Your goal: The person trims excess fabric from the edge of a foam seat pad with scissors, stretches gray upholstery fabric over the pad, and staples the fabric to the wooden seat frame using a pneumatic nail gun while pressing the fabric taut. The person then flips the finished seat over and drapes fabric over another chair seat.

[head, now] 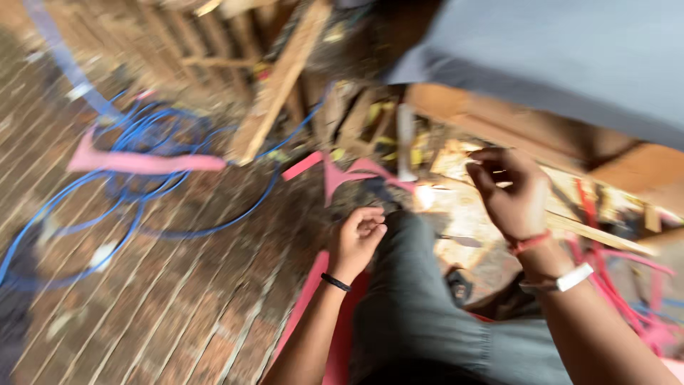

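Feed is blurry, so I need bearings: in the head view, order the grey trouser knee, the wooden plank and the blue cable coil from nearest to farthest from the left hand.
From the left hand:
1. Grey trouser knee, right beside it.
2. Wooden plank, up and left, leaning.
3. Blue cable coil, far left on the brick floor.

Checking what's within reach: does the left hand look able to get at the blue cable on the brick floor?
Probably yes: the left hand has open brick floor between it and the blue cable, nothing blocking.
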A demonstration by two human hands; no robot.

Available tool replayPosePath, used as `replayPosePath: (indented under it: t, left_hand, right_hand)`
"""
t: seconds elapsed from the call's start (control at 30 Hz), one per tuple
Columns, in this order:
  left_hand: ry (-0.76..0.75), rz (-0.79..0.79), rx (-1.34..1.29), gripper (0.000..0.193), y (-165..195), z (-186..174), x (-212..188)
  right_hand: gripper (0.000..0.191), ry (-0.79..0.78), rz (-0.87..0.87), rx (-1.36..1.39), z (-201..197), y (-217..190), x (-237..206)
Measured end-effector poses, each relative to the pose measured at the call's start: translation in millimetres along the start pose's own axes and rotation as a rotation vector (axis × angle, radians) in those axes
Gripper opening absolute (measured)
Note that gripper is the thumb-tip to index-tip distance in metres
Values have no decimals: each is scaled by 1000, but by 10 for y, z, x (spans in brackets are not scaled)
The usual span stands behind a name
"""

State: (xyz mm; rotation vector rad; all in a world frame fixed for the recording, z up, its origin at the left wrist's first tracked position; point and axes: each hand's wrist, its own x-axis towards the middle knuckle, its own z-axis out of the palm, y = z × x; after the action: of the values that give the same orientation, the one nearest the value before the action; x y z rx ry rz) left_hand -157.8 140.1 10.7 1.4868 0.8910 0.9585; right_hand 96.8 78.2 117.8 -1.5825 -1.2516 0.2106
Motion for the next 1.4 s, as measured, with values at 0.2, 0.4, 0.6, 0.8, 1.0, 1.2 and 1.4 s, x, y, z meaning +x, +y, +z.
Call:
replayPosePath:
  t: [0.2,0.4,0.6,0.8,1.0,1.2,1.4]
  left_hand:
    - [-147,939,386,37,1315,1833,405]
    - [81,1417,1032,64,1829,2952,955]
    - [-137,1338,977,30,1795,3035,1029]
    - [-343,975,1075,9,1950,3227,1162]
    - [-512,770,840,14,2215,3192,1352]
    - [-573,833,1081,13,2316,3104,1296]
    - [-453,951,960,10,2184,3007,1128]
  right_hand:
    - [51,417,-278,-740,-2149,123,-325]
    - [62,273,-277,-1052,-2674,368,-207]
    - [38,145,-525,-915,-3046,439,-119]
    - [31,63,-320,-909,-3069,324,16]
    - [17,-208,-12,-821,-3008,151,423]
    - [31,-402,214,-1005,-2873,-127,554]
    - [10,-129,156,-1092,-2634,101,240]
